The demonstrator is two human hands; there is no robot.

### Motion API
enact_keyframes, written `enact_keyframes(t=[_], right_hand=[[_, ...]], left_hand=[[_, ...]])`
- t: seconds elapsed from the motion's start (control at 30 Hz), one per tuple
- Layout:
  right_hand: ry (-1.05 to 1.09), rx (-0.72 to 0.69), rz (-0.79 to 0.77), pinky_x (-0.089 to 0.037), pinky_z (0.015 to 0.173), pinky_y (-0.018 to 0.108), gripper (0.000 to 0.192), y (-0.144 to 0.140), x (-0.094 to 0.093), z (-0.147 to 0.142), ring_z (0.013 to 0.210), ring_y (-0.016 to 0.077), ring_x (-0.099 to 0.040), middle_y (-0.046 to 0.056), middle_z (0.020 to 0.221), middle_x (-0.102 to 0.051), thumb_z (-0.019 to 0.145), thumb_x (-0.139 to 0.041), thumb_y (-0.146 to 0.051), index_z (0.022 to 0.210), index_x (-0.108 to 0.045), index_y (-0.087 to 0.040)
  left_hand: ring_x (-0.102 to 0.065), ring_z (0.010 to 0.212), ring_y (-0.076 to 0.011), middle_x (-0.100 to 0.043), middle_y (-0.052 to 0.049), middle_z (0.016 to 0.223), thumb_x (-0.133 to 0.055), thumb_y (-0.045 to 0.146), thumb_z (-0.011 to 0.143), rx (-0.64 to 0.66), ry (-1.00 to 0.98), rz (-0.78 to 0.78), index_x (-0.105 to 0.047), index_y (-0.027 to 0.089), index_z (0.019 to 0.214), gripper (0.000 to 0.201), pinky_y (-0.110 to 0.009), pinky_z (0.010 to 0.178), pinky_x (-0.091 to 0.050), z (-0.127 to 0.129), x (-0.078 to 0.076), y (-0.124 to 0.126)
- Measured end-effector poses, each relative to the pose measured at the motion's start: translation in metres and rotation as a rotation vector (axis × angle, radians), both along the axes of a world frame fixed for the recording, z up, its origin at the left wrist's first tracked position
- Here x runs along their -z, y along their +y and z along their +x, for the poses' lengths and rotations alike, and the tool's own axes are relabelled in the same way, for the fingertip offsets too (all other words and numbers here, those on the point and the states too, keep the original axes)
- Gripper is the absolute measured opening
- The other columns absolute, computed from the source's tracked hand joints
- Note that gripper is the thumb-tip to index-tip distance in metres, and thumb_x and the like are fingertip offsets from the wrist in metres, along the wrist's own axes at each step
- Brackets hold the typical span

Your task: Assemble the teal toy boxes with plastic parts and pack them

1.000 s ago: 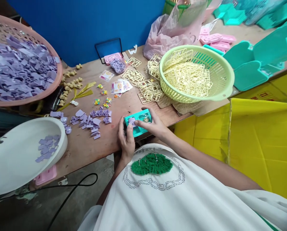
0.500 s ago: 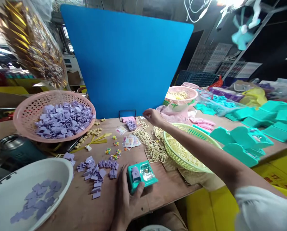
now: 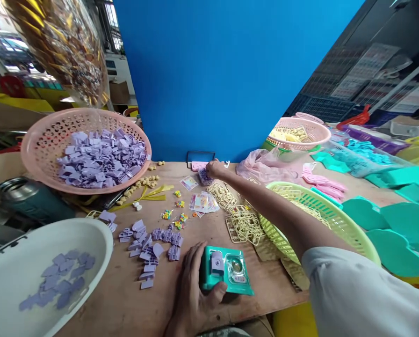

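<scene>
My left hand (image 3: 198, 285) grips a teal plastic case (image 3: 227, 270) at the near edge of the table, thumb on its front corner and fingers along its left side. A small purple part (image 3: 217, 263) sits in the case, beside a clear moulded insert with a round hollow. Far across the table, my right hand (image 3: 215, 169) reaches into a small container of tiny purple pieces (image 3: 205, 177). Its fingers are bent together, and what they may hold is hidden. A pink piece (image 3: 198, 166) lies just behind that container.
Purple parts (image 3: 146, 252) lie left of the case. A white basin (image 3: 100, 267), a pink basket (image 3: 30, 154) and an open flask (image 3: 30, 201) stand at left. Right are cream frames (image 3: 244, 224), a green basket (image 3: 367, 243) and teal cases (image 3: 406, 220). A blue panel (image 3: 223, 84) rises behind.
My right hand has moved down and left relative to the table, from beside the small container into it. My left hand still holds the teal case. The view has tilted downward.
</scene>
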State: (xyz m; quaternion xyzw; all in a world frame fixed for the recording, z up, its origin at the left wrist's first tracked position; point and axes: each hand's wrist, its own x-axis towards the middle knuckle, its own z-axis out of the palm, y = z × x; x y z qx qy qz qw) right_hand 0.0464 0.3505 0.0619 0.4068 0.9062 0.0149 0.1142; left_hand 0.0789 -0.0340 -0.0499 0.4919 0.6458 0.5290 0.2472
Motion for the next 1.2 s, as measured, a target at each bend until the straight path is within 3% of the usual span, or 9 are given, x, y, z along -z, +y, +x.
enact_keyframes(t=[0.33,0.67,1.2], right_hand=[[0.145,0.049,-0.077,-0.064,0.095,0.042,0.035,0.008,-0.010,0.011,0.112,0.0247,-0.072,0.008,0.130,-0.071,0.104,-0.071,-0.041,0.130,-0.069,-0.017],[0.124,-0.017,0.014,-0.057,0.109,0.053,0.037,-0.006,0.001,-0.012,0.127,0.0276,-0.066,0.011,0.140,-0.067,0.104,-0.070,-0.040,0.133,-0.068,-0.018],[0.103,-0.029,0.037,-0.045,0.120,0.060,0.037,-0.016,0.004,-0.015,0.145,0.0325,-0.054,0.011,0.146,-0.065,0.105,-0.067,-0.044,0.133,-0.071,-0.019]], left_hand=[[-0.069,0.129,-0.0373,-0.069,-0.019,0.140,-0.070,0.063,0.086,-0.120,0.032,0.016,-0.060,0.019,0.148,0.076,-0.055,0.110,-0.060,0.004,-0.002,0.003],[-0.069,0.129,-0.0361,-0.070,-0.018,0.141,-0.070,0.068,0.087,-0.075,0.045,0.027,-0.059,0.020,0.150,0.080,-0.052,0.109,-0.060,0.000,-0.001,0.002],[-0.068,0.131,-0.0355,-0.069,-0.017,0.143,-0.066,0.072,0.090,-0.076,0.048,0.044,-0.058,0.021,0.151,0.080,-0.054,0.110,-0.059,0.001,-0.006,0.003]])
